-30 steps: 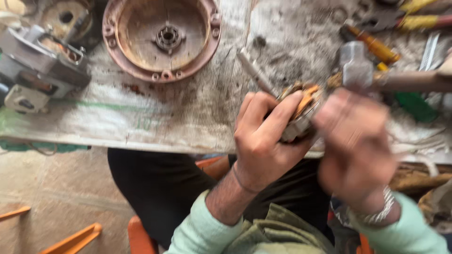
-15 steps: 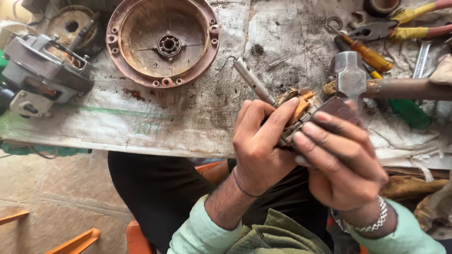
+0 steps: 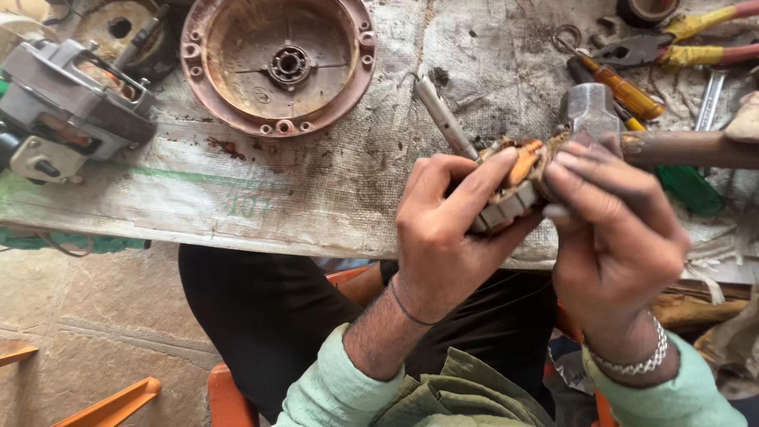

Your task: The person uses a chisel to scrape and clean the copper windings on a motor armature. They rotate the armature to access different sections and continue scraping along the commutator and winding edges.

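Copper-wound grey metal motor stator, clamped between left hand and right hand just above the cloth-covered workbench edge, probably wants a firm, steady grip with fingertips off the windings.

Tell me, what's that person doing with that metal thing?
A person sits at a cluttered workbench. Both hands grip a small motor part with copper windings: the left hand cups it and the right hand works at its edge. A hammer, pliers and a round reddish motor cover lie on the bench.

round housing left, hammer right
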Available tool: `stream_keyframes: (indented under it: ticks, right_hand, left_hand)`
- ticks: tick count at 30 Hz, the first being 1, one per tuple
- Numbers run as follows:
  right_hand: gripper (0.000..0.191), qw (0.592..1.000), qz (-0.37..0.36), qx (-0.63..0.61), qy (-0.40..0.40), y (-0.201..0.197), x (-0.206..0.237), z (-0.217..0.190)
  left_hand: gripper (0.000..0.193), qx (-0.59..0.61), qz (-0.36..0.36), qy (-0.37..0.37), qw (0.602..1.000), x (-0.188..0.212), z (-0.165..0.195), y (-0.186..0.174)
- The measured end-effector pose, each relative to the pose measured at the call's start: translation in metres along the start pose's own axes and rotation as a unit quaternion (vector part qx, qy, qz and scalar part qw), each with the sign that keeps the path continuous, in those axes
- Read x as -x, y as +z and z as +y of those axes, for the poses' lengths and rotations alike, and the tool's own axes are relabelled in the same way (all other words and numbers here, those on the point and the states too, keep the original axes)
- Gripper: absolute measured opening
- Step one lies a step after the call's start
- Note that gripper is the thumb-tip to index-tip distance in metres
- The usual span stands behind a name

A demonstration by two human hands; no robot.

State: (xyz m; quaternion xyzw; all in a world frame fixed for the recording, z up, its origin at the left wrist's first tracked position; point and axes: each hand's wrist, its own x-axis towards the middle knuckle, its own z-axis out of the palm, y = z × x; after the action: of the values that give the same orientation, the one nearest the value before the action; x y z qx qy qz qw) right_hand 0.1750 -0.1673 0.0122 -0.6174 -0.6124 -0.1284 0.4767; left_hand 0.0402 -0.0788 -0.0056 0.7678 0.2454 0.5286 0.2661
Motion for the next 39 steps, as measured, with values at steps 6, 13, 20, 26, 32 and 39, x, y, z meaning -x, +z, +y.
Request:
stream_keyframes:
  ticks: [6, 13, 20, 26, 32, 39]
  right_hand:
    - [0.017, 0.999, -0.022, 0.013, -0.034, -0.004, -0.009, -0.012]
    - [0.023, 0.895, 0.058, -0.349, 0.271, -0.016, -0.024, -0.006]
    - [0.036, 0.824, 0.056, -0.422, 0.373, -0.012, -0.026, 0.000]
    - [0.037, 0.814, 0.050, -0.461, 0.349, -0.011, -0.018, 0.008]
    - [0.051, 0.812, 0.041, -0.460, 0.358, -0.013, -0.021, 0.005]
    - [0.068, 0.824, 0.011, -0.431, 0.367, -0.014, -0.032, -0.010]
  left_hand:
    - [0.059, -0.001, 0.019, 0.014, 1.000, 0.005, 0.000, -0.006]
    - [0.052, -0.005, 0.037, -0.020, 0.999, -0.002, 0.003, -0.011]
    - [0.048, -0.005, 0.036, -0.030, 0.999, -0.007, 0.000, -0.012]
    - [0.053, 0.003, 0.015, -0.040, 0.999, -0.005, 0.001, -0.012]
    - [0.052, 0.003, 0.019, -0.038, 0.999, -0.006, 0.001, -0.012]
    - [0.053, 0.015, 0.011, -0.044, 0.999, -0.006, 0.001, -0.012]
